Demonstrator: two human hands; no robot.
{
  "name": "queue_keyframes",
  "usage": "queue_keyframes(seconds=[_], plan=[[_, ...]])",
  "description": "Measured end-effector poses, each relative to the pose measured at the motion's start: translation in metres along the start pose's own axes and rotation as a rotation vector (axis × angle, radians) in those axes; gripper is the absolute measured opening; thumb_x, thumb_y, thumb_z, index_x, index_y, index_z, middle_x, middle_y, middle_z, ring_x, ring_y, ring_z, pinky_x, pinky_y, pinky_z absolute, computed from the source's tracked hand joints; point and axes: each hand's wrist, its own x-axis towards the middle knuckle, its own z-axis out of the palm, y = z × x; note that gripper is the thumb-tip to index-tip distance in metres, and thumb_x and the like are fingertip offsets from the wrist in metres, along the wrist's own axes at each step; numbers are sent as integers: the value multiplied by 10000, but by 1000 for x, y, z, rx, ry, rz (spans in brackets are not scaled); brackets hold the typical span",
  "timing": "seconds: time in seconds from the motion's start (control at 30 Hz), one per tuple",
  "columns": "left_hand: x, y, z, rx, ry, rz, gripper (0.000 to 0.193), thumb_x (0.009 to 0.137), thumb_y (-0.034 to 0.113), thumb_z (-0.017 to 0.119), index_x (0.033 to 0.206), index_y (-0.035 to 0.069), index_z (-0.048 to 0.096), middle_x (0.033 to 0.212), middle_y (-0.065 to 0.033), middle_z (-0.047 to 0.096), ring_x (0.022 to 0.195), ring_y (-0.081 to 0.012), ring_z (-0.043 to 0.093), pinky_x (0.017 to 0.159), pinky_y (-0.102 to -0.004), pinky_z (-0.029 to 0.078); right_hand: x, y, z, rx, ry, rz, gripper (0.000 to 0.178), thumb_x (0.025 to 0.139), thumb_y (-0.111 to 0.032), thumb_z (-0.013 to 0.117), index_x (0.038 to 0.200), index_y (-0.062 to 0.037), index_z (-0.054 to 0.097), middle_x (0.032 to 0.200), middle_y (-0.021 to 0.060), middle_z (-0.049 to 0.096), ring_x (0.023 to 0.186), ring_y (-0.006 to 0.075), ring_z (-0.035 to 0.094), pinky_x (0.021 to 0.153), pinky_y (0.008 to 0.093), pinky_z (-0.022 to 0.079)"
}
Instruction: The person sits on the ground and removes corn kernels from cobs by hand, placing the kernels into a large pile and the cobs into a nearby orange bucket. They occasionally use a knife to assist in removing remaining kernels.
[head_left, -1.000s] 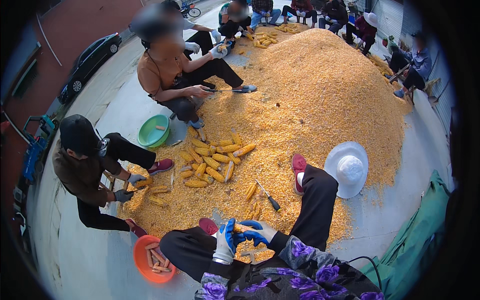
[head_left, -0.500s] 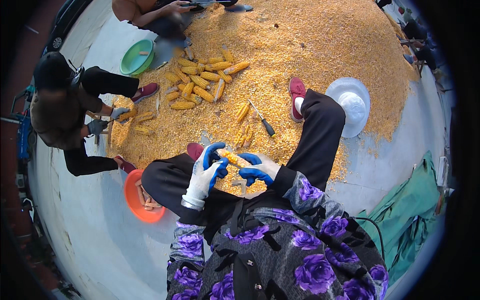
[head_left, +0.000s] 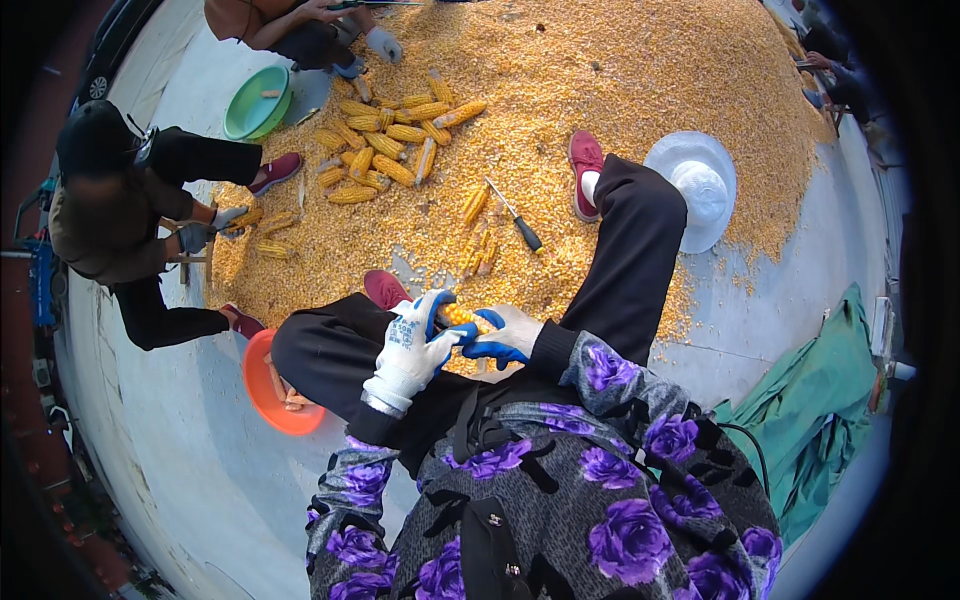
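Between my knees I hold a partly stripped ear of corn (head_left: 466, 320) with both hands. My left hand (head_left: 415, 338), in a white glove with blue palm, is closed round its left end. My right hand (head_left: 508, 337), gloved the same way, grips the right end, and the two hands' fingers nearly meet under it. Ahead of them, a screwdriver (head_left: 516, 218) with a dark handle lies on the loose kernels. Beside it rest partly shelled ears (head_left: 477, 203). Farther off to the left is a pile of whole ears (head_left: 385, 140).
A wide heap of kernels (head_left: 640, 80) spreads ahead. A white hat (head_left: 703, 190) lies right of my leg. An orange basin (head_left: 262, 388) holds bare cobs, and a green basin (head_left: 240, 105) stands farther off. Co-workers sit left (head_left: 110, 210) and ahead; green cloth (head_left: 810, 400) lies right.
My left hand has turned so the back of its glove shows, and both hands have drawn closer together over the ear. At the top, a co-worker's gloved hand now shows above the pile.
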Motion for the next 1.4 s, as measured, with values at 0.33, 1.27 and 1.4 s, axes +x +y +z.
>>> queue_keyframes(seconds=[0.33, 1.27, 1.4], plan=[[6, 4, 16, 94, 48, -153, 388, 795, 321, 714, 1052, 65, 577, 766, -128, 619, 759, -313, 606, 675, -413, 473, 15, 32, 18, -123, 218, -228, 292, 824, -317, 676, 1023, -105, 646, 878, 114, 678, 811, 258, 651, 730, 373, 487], [31, -61, 69, 553, 124, 91, 356, 938, 233, 554, 1272, 114, 518, 1248, -152, 528, 997, -332, 600, 861, -412, 494, -4, 16, 3, -417, 444, -104, 263, 824, -214, 597, 986, -11, 562, 710, 160, 651, 665, 268, 681, 622, 382, 519], [39, -56, 66, -199, -26, -123, 507, 875, 190, 660, 1317, 52, 453, 946, -72, 565, 715, -154, 550, 612, -306, 455, -7, 2, -4, -104, 338, 45, 302, 808, -174, 657, 1060, -20, 592, 816, 139, 660, 704, 215, 684, 612, 347, 575]])
